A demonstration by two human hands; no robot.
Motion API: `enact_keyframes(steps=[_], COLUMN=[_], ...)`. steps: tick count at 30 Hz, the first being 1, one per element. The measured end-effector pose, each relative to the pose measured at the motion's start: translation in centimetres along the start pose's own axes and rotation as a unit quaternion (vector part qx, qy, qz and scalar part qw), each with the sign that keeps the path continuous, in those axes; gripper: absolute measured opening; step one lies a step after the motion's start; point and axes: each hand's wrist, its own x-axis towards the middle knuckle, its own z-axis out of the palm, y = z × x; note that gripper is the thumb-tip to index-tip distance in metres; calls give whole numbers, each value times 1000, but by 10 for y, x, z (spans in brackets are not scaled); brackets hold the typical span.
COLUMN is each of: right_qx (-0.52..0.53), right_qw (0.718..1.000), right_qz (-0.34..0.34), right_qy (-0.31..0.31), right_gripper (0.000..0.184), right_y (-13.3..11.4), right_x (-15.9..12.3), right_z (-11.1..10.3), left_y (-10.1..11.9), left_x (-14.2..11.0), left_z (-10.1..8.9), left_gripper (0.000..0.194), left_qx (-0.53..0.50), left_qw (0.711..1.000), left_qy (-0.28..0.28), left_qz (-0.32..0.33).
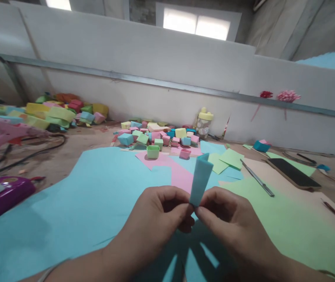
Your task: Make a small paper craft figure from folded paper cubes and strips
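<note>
Between my two hands stands a folded strip of blue paper (202, 176), upright with its top end slightly parted. My left hand (164, 211) pinches its lower left edge between thumb and fingers. At the lower right edge, the thumb and fingertips of my right hand (229, 215) grip the same strip. The two thumbs nearly meet at the strip's bottom end. Below the hands lies a large sheet of blue paper (97, 196), with their shadows falling on it.
Small folded paper boxes (155, 137) crowd the back, near a yellow-lidded jar (204, 123). A pen-like metal tool (257, 178) and a phone (292, 172) lie right, beside a green sheet (287, 219). At left are a pink glue gun (6, 135) and a purple object (9, 196).
</note>
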Motion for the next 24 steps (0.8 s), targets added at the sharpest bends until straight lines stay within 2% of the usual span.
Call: enact_keyframes(steps=[9,16,20,24], right_qx=[-3,-21,-55,-82], right_qw=[1000,1000,997,995], right_qz=[25,-11,-53,-48], right_qy=[5,-6,2,20], right_gripper=[5,5,6,8], right_y=[4,-1,-2,-2], right_x=[0,-4,-3,0], right_z=[1,1,-2,-3], left_y=[-4,2,4,1], left_x=[0,-1,-1,1], left_z=[2,0,0,0], left_gripper=[3,12,11,6], left_qx=[-1,68,43,4], left_qw=[1000,997,999,1000], left_qy=[10,26,12,-6], left_qz=[6,20,11,15])
